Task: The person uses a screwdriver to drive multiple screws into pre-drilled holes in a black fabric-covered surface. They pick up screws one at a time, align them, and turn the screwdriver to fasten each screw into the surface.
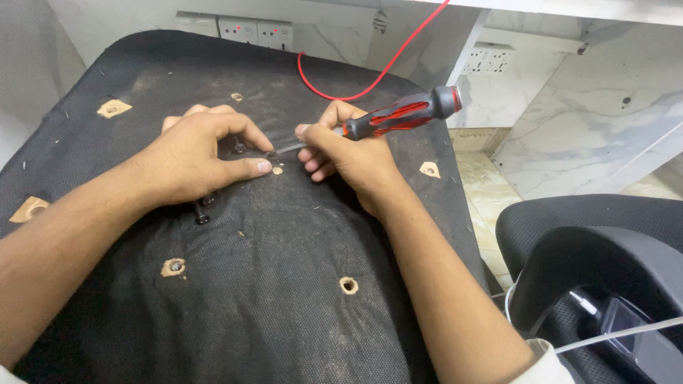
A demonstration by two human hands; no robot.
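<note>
Slippage is the main risk: the right hand (348, 153) is clamped on a red-and-black screwdriver (398, 114), its tip at a small screw (271, 153) pinched by the left hand's (203, 153) fingertips, so a skid could jab them or drop the screw. Work rests on an upturned seat base (284, 299) covered in dusty black fabric with bolt holes. Behind are marble walls, sockets (256, 30) and a red cable (370, 78).

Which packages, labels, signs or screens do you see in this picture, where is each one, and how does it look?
Small dark screen: bottom right corner, behind the black chair part; rectangular, glossy, bluish-grey, partly hidden.
No packages, labels or signs show on the black seat underside where the left hand and the right hand with the screwdriver are.
</note>
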